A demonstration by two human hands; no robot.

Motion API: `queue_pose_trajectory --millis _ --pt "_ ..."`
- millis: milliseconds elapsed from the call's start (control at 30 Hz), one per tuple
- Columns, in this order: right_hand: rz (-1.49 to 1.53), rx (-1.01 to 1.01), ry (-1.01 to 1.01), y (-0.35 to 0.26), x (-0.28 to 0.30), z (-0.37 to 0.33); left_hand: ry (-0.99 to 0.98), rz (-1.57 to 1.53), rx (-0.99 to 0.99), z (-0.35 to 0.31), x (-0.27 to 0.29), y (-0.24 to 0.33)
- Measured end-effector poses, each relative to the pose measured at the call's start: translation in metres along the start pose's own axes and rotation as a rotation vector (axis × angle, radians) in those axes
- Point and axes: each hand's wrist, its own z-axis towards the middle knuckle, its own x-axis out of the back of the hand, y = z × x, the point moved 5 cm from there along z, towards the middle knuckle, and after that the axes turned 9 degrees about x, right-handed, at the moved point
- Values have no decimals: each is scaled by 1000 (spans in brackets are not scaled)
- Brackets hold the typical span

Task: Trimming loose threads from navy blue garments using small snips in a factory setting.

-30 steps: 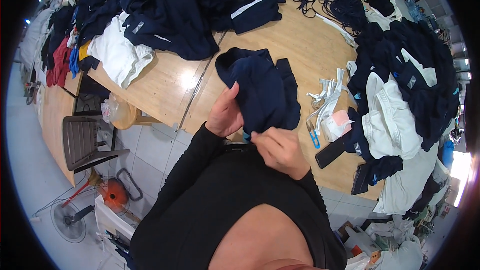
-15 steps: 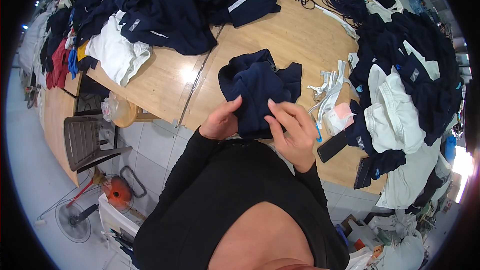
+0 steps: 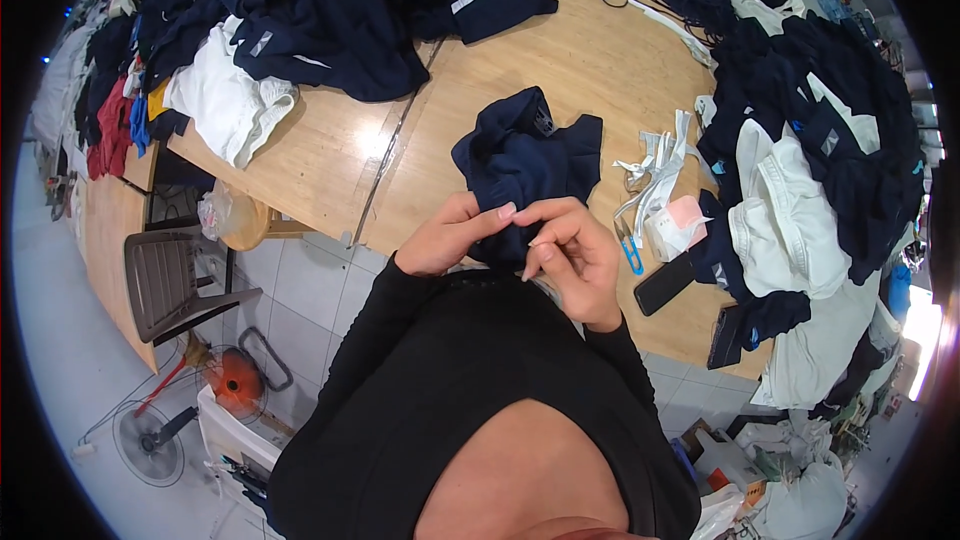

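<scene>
A dark navy garment (image 3: 535,155) lies bunched on the wooden table in front of me, its near edge drawn up against my body. My left hand (image 3: 450,237) is closed on the near part of this cloth, thumb stretched along the top toward the right. Close beside it, my right hand (image 3: 573,258) pinches with curled fingers at the same edge. The fingertips of both hands nearly meet. Whether a thread or something else small sits in the right pinch is too small to tell.
Right of the garment lie white strips (image 3: 655,175), blue-handled thread snips (image 3: 629,250), a pink-and-white packet (image 3: 677,228) and a black phone (image 3: 664,285). Navy and white clothes are heaped at the right (image 3: 790,225) and far left (image 3: 320,25). Navy cords (image 3: 692,0) lie at the back.
My hands have come together, the right moving left to meet the left. The near part of the garment is now gathered between them. The snips show more fully.
</scene>
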Motion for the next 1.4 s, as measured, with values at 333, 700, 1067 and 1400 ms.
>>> queue_pose_trajectory --millis 333,700,1067,1400 --pt "-201 -164 -1 24 1 -6 377 176 -194 -2 15 0" --pt "-283 -330 298 37 101 -44 507 -183 -312 -11 55 19" --pt "-898 12 106 38 65 -9 503 141 60 -7 108 -62" --pt "-715 -179 -292 55 29 -19 253 -678 -288 2 93 -30"
